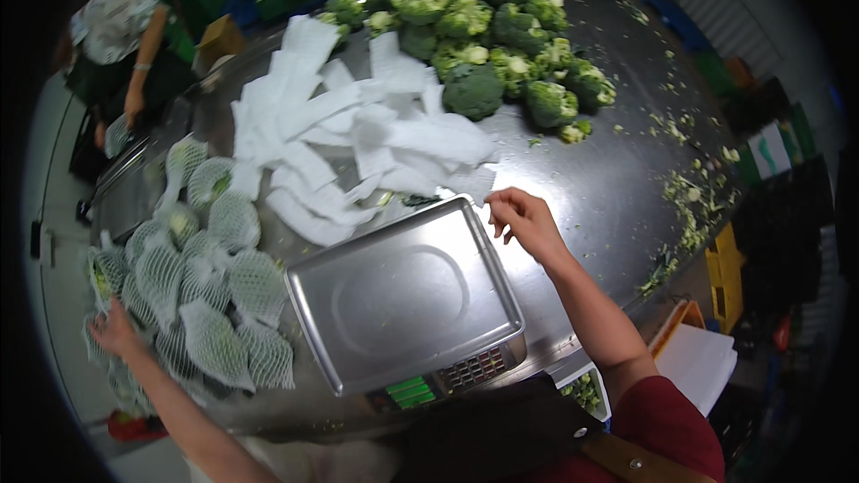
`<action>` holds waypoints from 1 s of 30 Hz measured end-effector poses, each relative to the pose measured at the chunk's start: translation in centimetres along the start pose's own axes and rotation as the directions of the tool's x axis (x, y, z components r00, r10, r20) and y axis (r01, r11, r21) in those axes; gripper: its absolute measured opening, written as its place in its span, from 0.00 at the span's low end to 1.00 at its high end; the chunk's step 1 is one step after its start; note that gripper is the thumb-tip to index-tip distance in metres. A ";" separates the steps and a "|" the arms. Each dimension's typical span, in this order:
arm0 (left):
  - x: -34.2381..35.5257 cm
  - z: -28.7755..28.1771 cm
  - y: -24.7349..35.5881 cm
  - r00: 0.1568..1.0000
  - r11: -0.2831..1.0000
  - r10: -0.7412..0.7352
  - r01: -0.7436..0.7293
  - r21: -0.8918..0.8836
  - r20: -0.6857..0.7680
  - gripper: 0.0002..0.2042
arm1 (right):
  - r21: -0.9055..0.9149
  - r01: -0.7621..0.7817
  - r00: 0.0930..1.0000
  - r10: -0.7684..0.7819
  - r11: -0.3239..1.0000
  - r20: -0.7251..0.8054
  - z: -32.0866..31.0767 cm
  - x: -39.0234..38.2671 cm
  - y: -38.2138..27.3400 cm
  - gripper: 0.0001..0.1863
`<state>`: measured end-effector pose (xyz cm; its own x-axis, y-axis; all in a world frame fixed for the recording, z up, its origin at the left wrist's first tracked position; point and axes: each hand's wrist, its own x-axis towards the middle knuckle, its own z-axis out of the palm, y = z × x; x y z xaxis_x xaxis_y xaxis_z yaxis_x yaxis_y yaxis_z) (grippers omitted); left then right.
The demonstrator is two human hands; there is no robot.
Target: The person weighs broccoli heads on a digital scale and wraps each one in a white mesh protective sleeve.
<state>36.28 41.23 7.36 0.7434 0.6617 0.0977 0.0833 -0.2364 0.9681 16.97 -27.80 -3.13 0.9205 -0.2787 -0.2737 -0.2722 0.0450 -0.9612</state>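
Note:
My left hand touches the pile of broccoli heads in white foam nets at the left, its fingers apart. My right hand hangs just beyond the right corner of a steel weighing tray, fingers bent and apart, with nothing seen in them. The tray sits empty on a scale with a keypad. Loose white foam net sleeves lie in a heap behind it, and bare broccoli heads are piled at the back.
Broccoli scraps lie along the steel table's right side. A bin, white sheets and yellow crates are at the lower right. At upper left a co-worker has hands near another steel tray.

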 end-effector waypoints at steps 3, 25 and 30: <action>6.3 -2.3 -4.7 0.999 0.500 -0.026 0.037 -0.865 0.028 0.28 | -0.321 0.147 0.937 -0.236 0.935 -0.258 -4.4 6.7 3.1 0.11; -47.5 21.3 4.2 0.350 0.931 0.360 -0.084 -0.354 0.865 0.49 | 0.180 -0.064 0.998 0.061 0.981 0.024 -2.8 -3.3 -1.7 0.33; -46.3 18.8 1.1 0.618 0.926 0.052 0.264 -0.269 0.784 0.46 | 0.281 -0.168 0.806 -0.032 0.945 0.591 3.4 -5.9 -1.1 0.24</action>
<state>14.47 -3.06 -0.48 0.9844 -0.1614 -0.0705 0.0947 0.1476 0.9845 12.79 -22.99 -0.55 0.9162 0.3411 -0.2103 -0.3336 0.3586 -0.8718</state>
